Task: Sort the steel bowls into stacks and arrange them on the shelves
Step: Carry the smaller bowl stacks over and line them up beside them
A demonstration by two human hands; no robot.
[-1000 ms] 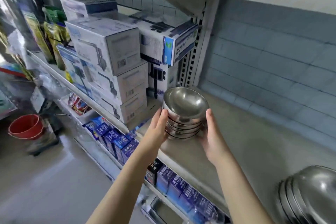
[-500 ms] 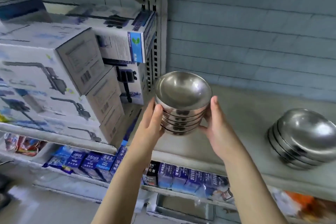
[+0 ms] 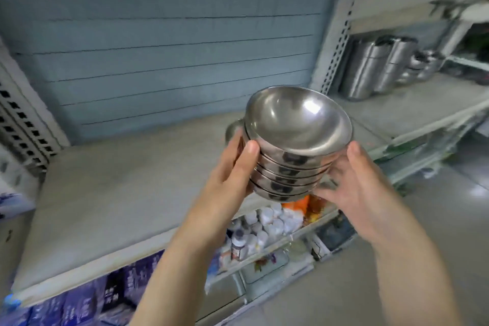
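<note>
A stack of several nested steel bowls [image 3: 296,140] is held in the air between both hands, tilted away from me, above the front edge of a grey shelf [image 3: 119,188]. My left hand [image 3: 230,180] grips the stack's left side, thumb on the upper rims. My right hand [image 3: 354,188] cups its right side and bottom. A sliver of another steel piece [image 3: 232,128] shows on the shelf just behind the stack, mostly hidden.
The shelf board spreads wide to the left, backed by a blue slatted wall [image 3: 172,61]. Steel canisters [image 3: 375,66] stand on the neighbouring shelf at right. Below are blue packets [image 3: 79,302] and white bottles [image 3: 264,222]. Perforated uprights [image 3: 336,45] flank the bay.
The view has swung right: the white boxes on the left are gone, the canister shelf has appeared. The bowl stack, still held in both hands, has moved right along the shelf.
</note>
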